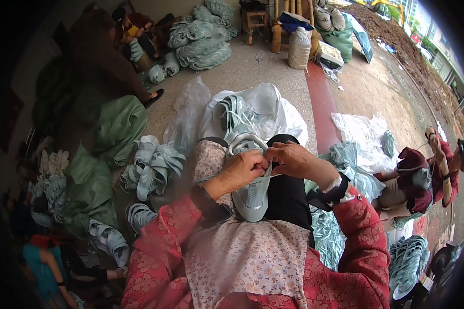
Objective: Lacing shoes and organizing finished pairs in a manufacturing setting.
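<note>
Outdoors on concrete, both hands [270,164] seemingly pinch a shoe upper [251,190].

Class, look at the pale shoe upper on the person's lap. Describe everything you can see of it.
The shoe upper is pale grey-green, of mesh-like fabric with smoother bands, soleless as far as shows. It lies on the lap over a floral apron, toe toward the person. The left hand and right hand grip its far end, pulling a flat pale lace across.

Middle of pale shoe upper [252,193] covered by left hand [242,171] and right hand [292,158], fingertips hidden between them, person [438,165] right of them cut by picture's edge.
</note>
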A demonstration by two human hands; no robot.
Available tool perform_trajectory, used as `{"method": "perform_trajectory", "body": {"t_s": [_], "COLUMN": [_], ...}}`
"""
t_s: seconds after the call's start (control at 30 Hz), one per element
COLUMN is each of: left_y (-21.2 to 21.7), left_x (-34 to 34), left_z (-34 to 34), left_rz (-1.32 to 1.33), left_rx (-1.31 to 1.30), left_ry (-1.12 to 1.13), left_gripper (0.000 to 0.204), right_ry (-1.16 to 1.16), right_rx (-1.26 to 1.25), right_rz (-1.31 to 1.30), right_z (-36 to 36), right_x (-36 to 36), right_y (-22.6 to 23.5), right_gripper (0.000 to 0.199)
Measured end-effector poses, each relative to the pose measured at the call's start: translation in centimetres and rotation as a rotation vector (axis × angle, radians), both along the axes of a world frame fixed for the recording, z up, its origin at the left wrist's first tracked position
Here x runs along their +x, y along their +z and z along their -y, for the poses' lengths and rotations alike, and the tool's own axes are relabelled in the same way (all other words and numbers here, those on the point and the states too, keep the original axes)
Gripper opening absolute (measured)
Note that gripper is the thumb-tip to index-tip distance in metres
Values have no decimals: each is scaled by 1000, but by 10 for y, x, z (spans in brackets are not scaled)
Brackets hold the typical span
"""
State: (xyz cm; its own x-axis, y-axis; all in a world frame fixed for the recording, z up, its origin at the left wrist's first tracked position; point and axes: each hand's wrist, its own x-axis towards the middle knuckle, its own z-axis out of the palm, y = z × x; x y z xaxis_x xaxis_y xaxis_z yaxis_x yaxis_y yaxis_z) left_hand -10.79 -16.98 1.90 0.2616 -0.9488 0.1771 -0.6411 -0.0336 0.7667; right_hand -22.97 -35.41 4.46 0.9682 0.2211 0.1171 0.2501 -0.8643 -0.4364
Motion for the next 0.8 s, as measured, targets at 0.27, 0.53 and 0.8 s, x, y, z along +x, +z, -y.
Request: {"method": "perform_trajectory", "body": {"t_s": [0.27,0.53,0.8], "left_y": [6,7,74], "left_x": [7,0,141], "left_z": [2,2,-108], "left_rz": [46,233,628], "left_rx": [76,-31,-325], "left_ry": [-40,7,662], "left_gripper": [17,7,7], "right_ry": [4,45,-25], "right_rx": [136,182,140], "right_rz": [174,144,134], "right_z": [6,10,13], "right_x": [-5,-6,-11], "right_y": [-21,-22,-16], "right_gripper": [27,24,21]}}
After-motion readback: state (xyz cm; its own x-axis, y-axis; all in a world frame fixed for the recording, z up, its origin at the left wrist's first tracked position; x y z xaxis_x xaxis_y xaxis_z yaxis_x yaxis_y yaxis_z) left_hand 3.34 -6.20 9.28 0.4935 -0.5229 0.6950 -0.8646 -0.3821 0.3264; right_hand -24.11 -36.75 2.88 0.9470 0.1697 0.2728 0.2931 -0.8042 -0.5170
